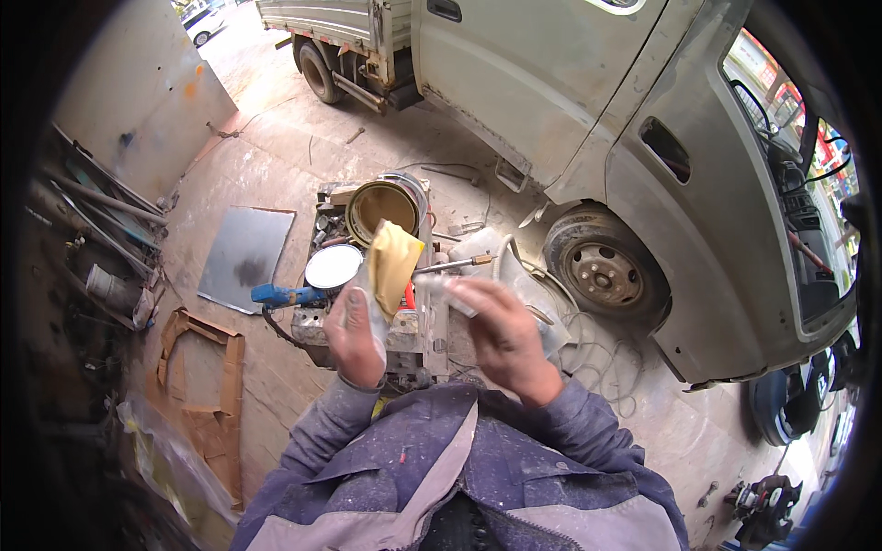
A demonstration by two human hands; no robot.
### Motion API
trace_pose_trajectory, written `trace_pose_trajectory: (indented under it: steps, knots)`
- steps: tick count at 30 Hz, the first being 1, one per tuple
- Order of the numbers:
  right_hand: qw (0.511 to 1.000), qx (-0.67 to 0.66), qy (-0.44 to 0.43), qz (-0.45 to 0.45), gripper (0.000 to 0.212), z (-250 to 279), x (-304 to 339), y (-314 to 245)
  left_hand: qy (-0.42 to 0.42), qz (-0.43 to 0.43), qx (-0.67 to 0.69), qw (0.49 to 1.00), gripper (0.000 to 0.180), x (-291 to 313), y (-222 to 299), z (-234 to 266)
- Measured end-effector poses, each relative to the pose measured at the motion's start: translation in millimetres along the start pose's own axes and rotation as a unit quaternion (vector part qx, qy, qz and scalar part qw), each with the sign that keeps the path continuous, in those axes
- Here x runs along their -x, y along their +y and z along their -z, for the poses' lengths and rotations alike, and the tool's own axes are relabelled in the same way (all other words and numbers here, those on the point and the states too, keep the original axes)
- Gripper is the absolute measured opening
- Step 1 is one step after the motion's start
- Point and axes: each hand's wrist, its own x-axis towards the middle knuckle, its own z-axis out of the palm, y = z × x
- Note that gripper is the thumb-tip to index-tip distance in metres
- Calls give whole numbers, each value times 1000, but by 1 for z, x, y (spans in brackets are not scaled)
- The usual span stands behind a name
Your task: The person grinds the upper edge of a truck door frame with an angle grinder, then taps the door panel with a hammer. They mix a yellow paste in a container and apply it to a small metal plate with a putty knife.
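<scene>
My left hand (354,338) is closed on a pale mixing board, mostly covered by a thick heap of yellow filler paste (395,262). To the right of it, my right hand (507,338) is blurred by motion. Its fingers are bent together towards the board, and a whitish thing at their tips is too smeared to name. Beyond both hands stands a large open can (378,208) with a yellowish inside. A round white lid (333,266) lies just left of the paste.
The can stands on a cluttered work cart (317,326) with a blue-handled tool (287,296). A truck cab (524,87) and its front wheel (602,271) are at the right. Hoses (602,354) coil on the floor. A metal sheet (246,257) and torn cardboard (213,418) lie left.
</scene>
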Motion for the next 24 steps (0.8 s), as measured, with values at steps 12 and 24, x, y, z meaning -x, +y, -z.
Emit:
trace_pose_trajectory:
  steps: [12, 24]
  knots:
    - [990, -5, -132, 53, 62, -16, 11, 5, -33, -122, -204, 971, 59, 17, -6, -2]
    - [883, -423, 149, -136, 37, -7, -9, -2, -25, 245, 276, 929, 51, 25, -18, 14]
